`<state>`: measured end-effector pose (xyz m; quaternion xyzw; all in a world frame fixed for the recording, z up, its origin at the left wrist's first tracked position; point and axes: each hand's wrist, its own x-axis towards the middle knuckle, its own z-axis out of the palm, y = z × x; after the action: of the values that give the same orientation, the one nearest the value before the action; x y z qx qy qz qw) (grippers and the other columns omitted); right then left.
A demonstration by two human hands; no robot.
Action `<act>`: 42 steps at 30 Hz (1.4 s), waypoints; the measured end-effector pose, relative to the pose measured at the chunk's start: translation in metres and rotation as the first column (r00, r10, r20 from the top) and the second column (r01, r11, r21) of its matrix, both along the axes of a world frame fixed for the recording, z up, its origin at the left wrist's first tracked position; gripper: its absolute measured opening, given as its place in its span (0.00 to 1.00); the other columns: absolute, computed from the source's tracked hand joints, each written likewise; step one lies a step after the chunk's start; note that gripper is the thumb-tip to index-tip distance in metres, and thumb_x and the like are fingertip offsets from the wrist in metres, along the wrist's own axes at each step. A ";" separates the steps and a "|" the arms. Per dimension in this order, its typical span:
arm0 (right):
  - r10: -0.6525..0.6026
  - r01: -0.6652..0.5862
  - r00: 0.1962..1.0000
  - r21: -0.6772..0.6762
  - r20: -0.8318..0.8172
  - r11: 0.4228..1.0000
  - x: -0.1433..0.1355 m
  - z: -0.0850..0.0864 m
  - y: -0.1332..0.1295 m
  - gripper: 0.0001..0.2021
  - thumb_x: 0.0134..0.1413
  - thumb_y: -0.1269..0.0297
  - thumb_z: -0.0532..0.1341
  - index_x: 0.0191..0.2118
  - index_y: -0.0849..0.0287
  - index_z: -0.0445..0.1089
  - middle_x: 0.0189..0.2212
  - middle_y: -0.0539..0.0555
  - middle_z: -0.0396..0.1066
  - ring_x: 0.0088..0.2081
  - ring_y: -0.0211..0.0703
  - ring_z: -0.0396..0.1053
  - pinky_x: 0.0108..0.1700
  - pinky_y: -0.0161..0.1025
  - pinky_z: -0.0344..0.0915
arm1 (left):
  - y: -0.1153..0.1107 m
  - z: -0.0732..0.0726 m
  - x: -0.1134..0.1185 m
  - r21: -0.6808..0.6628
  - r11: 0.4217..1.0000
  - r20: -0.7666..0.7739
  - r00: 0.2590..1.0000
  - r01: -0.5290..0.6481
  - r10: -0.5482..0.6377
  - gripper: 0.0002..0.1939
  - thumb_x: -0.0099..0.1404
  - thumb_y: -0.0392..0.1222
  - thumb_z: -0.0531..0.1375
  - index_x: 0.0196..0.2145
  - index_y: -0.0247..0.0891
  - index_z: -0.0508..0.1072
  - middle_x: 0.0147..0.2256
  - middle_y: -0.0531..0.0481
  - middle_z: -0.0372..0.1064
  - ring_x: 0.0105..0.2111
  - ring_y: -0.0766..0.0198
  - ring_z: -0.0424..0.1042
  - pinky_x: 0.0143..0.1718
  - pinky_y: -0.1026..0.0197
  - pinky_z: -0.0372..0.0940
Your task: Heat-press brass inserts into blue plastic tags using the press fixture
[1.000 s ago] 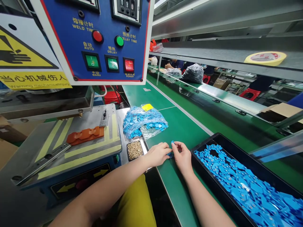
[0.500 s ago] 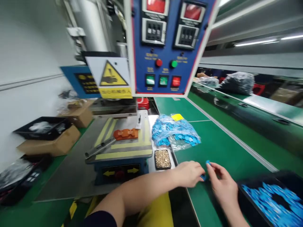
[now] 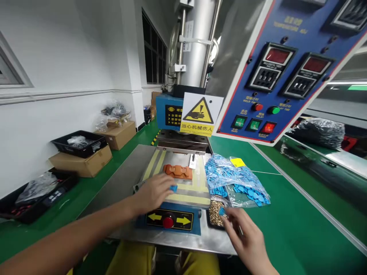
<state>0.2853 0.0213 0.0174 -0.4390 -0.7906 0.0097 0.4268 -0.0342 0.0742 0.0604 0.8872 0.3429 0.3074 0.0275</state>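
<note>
My left hand (image 3: 155, 194) is over the machine's press bed, fingers pinched on a small blue plastic piece (image 3: 173, 188). Just beyond it lies an orange fixture (image 3: 178, 172) with two shaped recesses. My right hand (image 3: 246, 233) pinches another small blue plastic piece (image 3: 222, 211) between thumb and fingertips. That piece is above the edge of a small black tray of brass-coloured metal bits (image 3: 215, 214); whether it touches them I cannot tell. A metal tube on the bed is mostly hidden behind my left hand.
A clear bag of blue pieces (image 3: 232, 177) lies right of the bed on the green table (image 3: 292, 202). The control box (image 3: 275, 88) hangs low at upper right, beside a hand-hazard sign (image 3: 201, 114). A red button (image 3: 168, 222) faces me. Cartons and black crates (image 3: 78, 144) stand left.
My view has swung left, and the black bin of blue pieces is out of sight. The hands have parted: the left moved over the press bed, the right to the brass-coloured bits.
</note>
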 end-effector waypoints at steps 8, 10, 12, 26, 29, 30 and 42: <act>0.001 -0.035 0.912 0.075 0.411 0.997 -0.111 0.038 0.125 0.09 0.62 0.65 0.53 0.44 0.60 0.66 0.36 0.58 0.69 0.36 0.45 0.69 0.35 0.39 0.66 | 0.086 0.004 -0.020 -0.063 0.990 -0.107 0.987 -0.125 0.118 0.07 0.65 0.38 0.54 0.39 0.38 0.72 0.39 0.47 0.71 0.42 0.58 0.69 0.44 0.59 0.63; -0.010 -0.017 0.848 0.046 0.529 0.999 -0.120 0.041 0.139 0.08 0.60 0.67 0.54 0.42 0.60 0.67 0.35 0.57 0.69 0.37 0.46 0.68 0.36 0.39 0.65 | 0.096 -0.001 -0.017 -0.108 0.988 -0.067 0.992 -0.111 0.104 0.06 0.64 0.37 0.56 0.37 0.38 0.72 0.38 0.48 0.72 0.41 0.59 0.69 0.43 0.60 0.63; 0.009 -0.009 0.804 -0.002 0.594 1.000 -0.123 0.043 0.144 0.07 0.59 0.69 0.55 0.41 0.59 0.68 0.35 0.56 0.69 0.38 0.45 0.67 0.38 0.38 0.64 | 0.102 -0.004 -0.016 -0.159 0.983 -0.025 0.996 -0.093 0.090 0.05 0.62 0.36 0.58 0.36 0.38 0.73 0.36 0.49 0.72 0.38 0.61 0.69 0.40 0.61 0.62; 0.081 0.069 0.792 -0.221 0.605 0.973 -0.130 0.061 0.148 0.09 0.55 0.71 0.56 0.38 0.58 0.74 0.35 0.55 0.70 0.37 0.44 0.68 0.39 0.37 0.64 | 0.113 -0.002 -0.019 -0.337 0.941 -0.018 0.999 -0.043 0.039 0.06 0.60 0.36 0.60 0.35 0.39 0.76 0.37 0.50 0.73 0.39 0.60 0.70 0.40 0.62 0.63; 0.097 0.009 0.823 -0.183 0.559 0.983 -0.126 0.054 0.142 0.11 0.59 0.69 0.54 0.41 0.57 0.73 0.40 0.56 0.70 0.41 0.44 0.67 0.44 0.39 0.64 | 0.108 -0.003 -0.020 -0.229 0.973 -0.084 0.996 -0.038 0.019 0.10 0.64 0.36 0.56 0.38 0.39 0.76 0.39 0.48 0.73 0.41 0.59 0.68 0.43 0.60 0.62; 0.098 -0.003 0.824 -0.169 0.558 0.986 -0.125 0.051 0.140 0.12 0.60 0.68 0.53 0.42 0.57 0.72 0.40 0.56 0.70 0.42 0.45 0.66 0.44 0.40 0.64 | 0.107 -0.004 -0.020 -0.181 0.983 -0.120 0.993 -0.035 0.013 0.11 0.65 0.35 0.54 0.39 0.39 0.76 0.39 0.47 0.72 0.41 0.58 0.68 0.43 0.60 0.62; -0.028 0.101 0.708 -0.062 0.705 0.993 -0.139 0.039 0.120 0.13 0.53 0.75 0.53 0.44 0.65 0.70 0.41 0.63 0.68 0.43 0.53 0.61 0.44 0.46 0.62 | 0.076 0.000 -0.008 -0.048 0.986 -0.393 0.910 -0.161 0.130 0.17 0.60 0.28 0.51 0.46 0.33 0.70 0.43 0.40 0.70 0.45 0.52 0.65 0.43 0.54 0.61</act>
<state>0.1463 0.1415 0.0562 -0.4570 -0.8762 -0.1350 0.0724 -0.0422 0.1505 0.0602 0.9008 0.4185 0.1126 -0.0290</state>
